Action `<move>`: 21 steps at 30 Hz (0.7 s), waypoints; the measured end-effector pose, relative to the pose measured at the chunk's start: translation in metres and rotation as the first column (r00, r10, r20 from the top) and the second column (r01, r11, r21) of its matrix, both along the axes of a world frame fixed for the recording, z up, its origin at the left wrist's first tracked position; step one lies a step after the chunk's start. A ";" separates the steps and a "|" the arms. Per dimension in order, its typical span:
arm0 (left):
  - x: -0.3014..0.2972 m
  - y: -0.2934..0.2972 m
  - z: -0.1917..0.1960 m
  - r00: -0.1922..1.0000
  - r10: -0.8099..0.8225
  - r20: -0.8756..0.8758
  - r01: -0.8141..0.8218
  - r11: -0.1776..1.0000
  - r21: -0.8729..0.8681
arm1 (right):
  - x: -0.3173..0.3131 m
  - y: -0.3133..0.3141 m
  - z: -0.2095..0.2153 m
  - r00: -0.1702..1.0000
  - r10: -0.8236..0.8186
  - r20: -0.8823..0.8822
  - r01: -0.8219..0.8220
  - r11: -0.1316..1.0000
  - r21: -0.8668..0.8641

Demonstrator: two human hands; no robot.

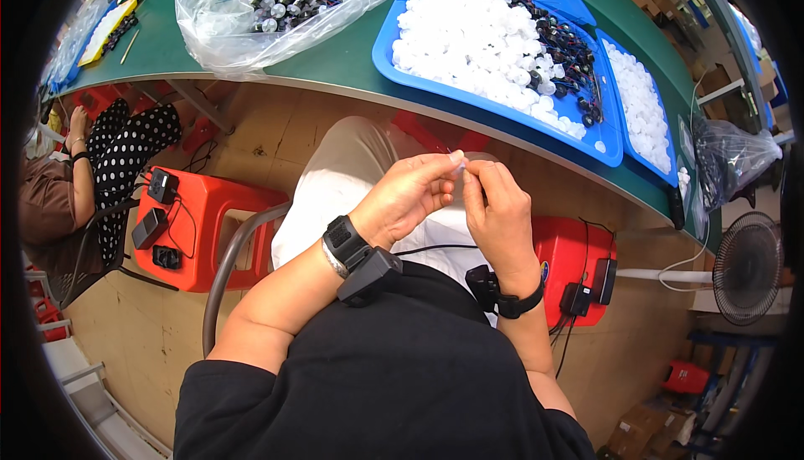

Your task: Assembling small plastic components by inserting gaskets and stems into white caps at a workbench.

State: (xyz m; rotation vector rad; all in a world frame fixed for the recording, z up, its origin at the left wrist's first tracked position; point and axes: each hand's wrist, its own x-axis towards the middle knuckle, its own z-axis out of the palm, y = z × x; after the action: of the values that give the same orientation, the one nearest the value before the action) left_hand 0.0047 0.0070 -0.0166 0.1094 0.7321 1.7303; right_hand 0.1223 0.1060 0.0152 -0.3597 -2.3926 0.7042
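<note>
Above my lap, my left hand [404, 196] and my right hand [502, 213] meet fingertip to fingertip. Between them they pinch a small whitish piece [461, 165], mostly covered by the fingers; its exact kind is too small to tell. Thin dark and reddish wires seem to stick out by the left thumb. Beyond the hands, a blue tray [494, 112] on the table carries a heap of small white plastic caps [469, 37] and, along its far and right sides, small black wired parts [578, 62].
The green table [335, 62] curves around in front. On it lie a clear plastic bag [213, 33] of black-and-clear parts and a second blue tray [670, 171] of white caps. Red stools [222, 234] with black devices flank me. A fan [748, 267] stands right; another person [63, 200] sits left.
</note>
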 end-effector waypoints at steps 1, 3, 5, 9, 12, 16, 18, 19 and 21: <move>0.000 0.000 0.000 1.000 -0.014 -0.013 0.014 1.000 -0.011 | 0.000 -0.001 0.001 1.000 -0.019 0.018 0.019 1.000 -0.009; 0.002 0.001 -0.001 0.996 -0.008 -0.087 0.005 0.999 -0.035 | 0.000 0.001 -0.001 1.000 -0.013 0.009 0.013 1.000 -0.023; 0.002 0.001 -0.001 0.987 -0.006 -0.160 -0.004 0.998 -0.058 | 0.001 0.002 -0.001 1.000 -0.008 -0.001 0.008 0.999 -0.036; -0.001 0.001 -0.004 0.983 0.041 -0.177 -0.055 0.996 -0.071 | 0.004 0.004 -0.002 0.997 0.025 0.073 -0.002 0.956 -0.292; -0.003 -0.001 -0.005 0.990 0.043 -0.133 -0.051 0.997 -0.060 | 0.005 0.000 -0.001 0.991 0.047 0.127 0.026 0.852 -0.523; -0.002 0.000 -0.007 0.996 0.023 -0.089 -0.025 0.999 -0.020 | 0.004 -0.002 0.005 0.993 0.037 0.116 0.051 0.738 -0.673; -0.002 -0.001 -0.004 0.998 0.019 -0.066 -0.019 1.000 -0.004 | 0.004 -0.002 0.007 0.994 0.029 0.108 0.052 0.738 -0.672; -0.002 -0.001 -0.002 0.999 0.014 -0.045 -0.013 1.000 0.012 | 0.004 -0.003 0.007 0.995 0.020 0.099 0.052 0.739 -0.672; -0.002 -0.001 -0.002 1.000 0.016 -0.021 -0.016 1.000 0.009 | 0.003 -0.003 0.005 0.996 0.003 0.094 0.056 0.783 -0.620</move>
State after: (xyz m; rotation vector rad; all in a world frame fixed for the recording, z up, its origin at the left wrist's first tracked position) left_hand 0.0028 0.0056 -0.0185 0.1280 0.7426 1.7503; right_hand 0.1251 0.1029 0.0201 -0.7063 -2.1633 1.4991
